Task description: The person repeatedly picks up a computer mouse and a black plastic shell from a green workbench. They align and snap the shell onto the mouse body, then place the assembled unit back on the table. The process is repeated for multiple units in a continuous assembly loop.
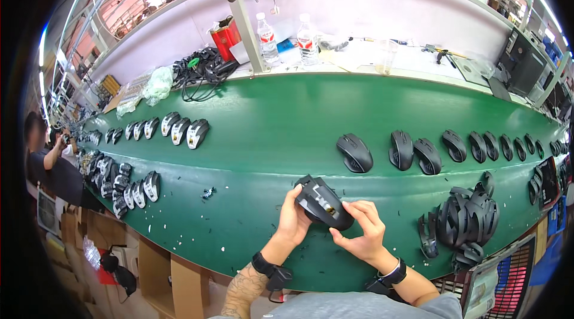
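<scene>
A black computer mouse (320, 198) with an uncovered section showing light and brass-coloured parts is held above the front of the green table. My left hand (290, 221) grips its left side, thumb along the edge and the other fingers hidden beneath. At its lower right end, my right hand (366, 236) pinches the mouse between thumb and fingertips. Right of my hands lies a heap of black mouse shells (463, 217). Loose screws (208, 193) sit in a small cluster to the left, with black scraps scattered about.
Black mice (354, 153) line the table's right half. Partly uncovered mice (197, 133) stand in a row at left, near a pile of more mice (109, 176). Behind are tangled cables (206, 71) and two water bottles (307, 42). A co-worker (51, 157) is at far left.
</scene>
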`<action>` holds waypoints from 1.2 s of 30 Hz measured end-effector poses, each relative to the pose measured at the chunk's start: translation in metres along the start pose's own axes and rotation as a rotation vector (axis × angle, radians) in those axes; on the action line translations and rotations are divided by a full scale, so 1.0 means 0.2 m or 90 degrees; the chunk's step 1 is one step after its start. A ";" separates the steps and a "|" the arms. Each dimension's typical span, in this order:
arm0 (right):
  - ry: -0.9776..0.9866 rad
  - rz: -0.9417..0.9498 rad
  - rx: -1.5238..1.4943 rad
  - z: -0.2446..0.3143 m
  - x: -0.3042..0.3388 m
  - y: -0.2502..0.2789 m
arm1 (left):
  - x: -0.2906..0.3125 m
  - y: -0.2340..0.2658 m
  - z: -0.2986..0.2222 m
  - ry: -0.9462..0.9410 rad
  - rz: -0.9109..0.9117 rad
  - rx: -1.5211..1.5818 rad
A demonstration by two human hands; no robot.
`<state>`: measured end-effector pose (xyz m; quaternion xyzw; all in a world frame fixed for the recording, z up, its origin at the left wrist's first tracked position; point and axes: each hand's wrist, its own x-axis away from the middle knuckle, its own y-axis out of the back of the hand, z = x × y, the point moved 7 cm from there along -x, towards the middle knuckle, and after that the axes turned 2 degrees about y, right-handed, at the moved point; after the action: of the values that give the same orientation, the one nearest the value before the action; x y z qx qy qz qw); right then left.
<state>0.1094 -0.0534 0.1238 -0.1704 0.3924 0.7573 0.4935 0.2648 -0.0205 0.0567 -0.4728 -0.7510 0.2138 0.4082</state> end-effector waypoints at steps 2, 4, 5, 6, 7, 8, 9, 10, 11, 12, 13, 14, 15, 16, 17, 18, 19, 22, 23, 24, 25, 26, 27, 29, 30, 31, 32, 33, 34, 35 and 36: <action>-0.011 0.004 0.001 -0.01 0.00 -0.01 | -0.01 0.02 0.07 -0.037 0.027 0.008; -0.029 0.006 -0.004 -0.03 0.00 -0.02 | 0.00 0.03 0.10 -0.082 0.030 -0.023; -0.040 0.009 -0.008 -0.04 0.00 -0.03 | 0.02 0.02 0.11 -0.109 0.020 -0.056; -0.049 0.012 -0.011 -0.04 0.00 -0.03 | 0.03 0.01 0.11 -0.136 0.012 -0.088; -0.058 0.015 -0.014 -0.05 0.00 -0.02 | 0.04 0.00 0.10 -0.157 0.018 -0.100; -0.068 0.024 -0.021 -0.06 0.00 -0.03 | 0.03 0.00 0.11 -0.172 0.021 -0.142; -0.077 0.034 -0.032 -0.06 -0.01 -0.03 | 0.03 0.02 0.12 -0.188 0.020 -0.185; -0.086 0.044 -0.042 -0.07 -0.01 -0.04 | 0.03 0.03 0.12 -0.204 0.020 -0.229; -0.092 0.048 -0.043 -0.08 -0.01 -0.04 | 0.02 0.03 0.14 -0.196 0.037 -0.188; -0.101 0.051 -0.043 -0.09 0.00 -0.04 | 0.03 0.01 0.14 -0.202 0.037 -0.200; -0.109 0.053 -0.043 -0.10 0.00 -0.04 | 0.05 -0.01 0.14 -0.208 0.036 -0.211; -0.110 0.055 -0.039 -0.10 0.01 -0.05 | 0.05 -0.03 0.14 -0.214 0.035 -0.222; -0.110 0.057 -0.036 -0.10 0.01 -0.05 | 0.05 -0.04 0.13 -0.226 0.045 -0.228; -0.111 0.058 -0.033 -0.10 0.01 -0.05 | 0.05 -0.04 0.14 -0.228 0.040 -0.227; -0.111 0.060 -0.034 -0.10 0.01 -0.05 | 0.05 -0.04 0.14 -0.229 0.037 -0.225; -0.111 0.062 -0.038 -0.09 0.01 -0.06 | 0.05 -0.03 0.14 -0.232 0.030 -0.226; -0.111 0.065 -0.042 -0.09 0.01 -0.06 | 0.05 -0.02 0.15 -0.218 0.023 -0.205; -0.104 0.068 -0.036 -0.08 0.00 -0.05 | 0.04 0.01 0.15 -0.181 0.010 -0.148; -0.101 0.070 -0.038 -0.07 0.00 -0.05 | 0.04 0.01 0.15 -0.172 0.010 -0.133; -0.099 0.071 -0.040 -0.07 0.00 -0.05 | 0.04 0.01 0.15 -0.162 0.012 -0.117; -0.096 0.072 -0.041 -0.06 0.00 -0.05 | 0.04 0.01 0.15 -0.169 0.014 -0.122; -0.097 0.075 -0.045 -0.07 0.00 -0.06 | 0.04 0.00 0.15 -0.175 0.016 -0.128; -0.098 0.077 -0.051 -0.08 0.02 -0.07 | 0.04 0.00 0.15 -0.182 0.017 -0.134; -0.076 0.088 -0.017 -0.07 0.02 -0.08 | 0.05 0.00 0.14 -0.203 0.007 -0.144; -0.055 0.096 0.023 -0.05 0.01 -0.08 | 0.05 0.00 0.14 -0.212 0.002 -0.148; -0.033 0.104 0.064 -0.04 0.00 -0.08 | 0.04 0.01 0.14 -0.206 0.001 -0.141; -0.052 0.105 0.050 -0.04 0.00 -0.07 | 0.03 0.02 0.14 -0.200 0.000 -0.134; -0.071 0.104 0.037 -0.04 -0.01 -0.07 | 0.03 0.03 0.13 -0.193 0.001 -0.129; -0.090 0.104 0.024 -0.05 -0.01 -0.07 | 0.03 0.03 0.11 -0.192 0.006 -0.103; -0.198 0.085 -0.111 -0.13 0.02 -0.08 | 0.03 0.02 0.09 -0.190 0.010 -0.077; -0.303 0.064 -0.249 -0.21 0.07 -0.12 | 0.04 0.01 0.07 -0.189 0.015 -0.052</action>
<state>0.1176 -0.0712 0.0781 -0.0603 0.1208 0.8605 0.4913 0.2528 -0.0124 0.0509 -0.4610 -0.8056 0.2555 0.2704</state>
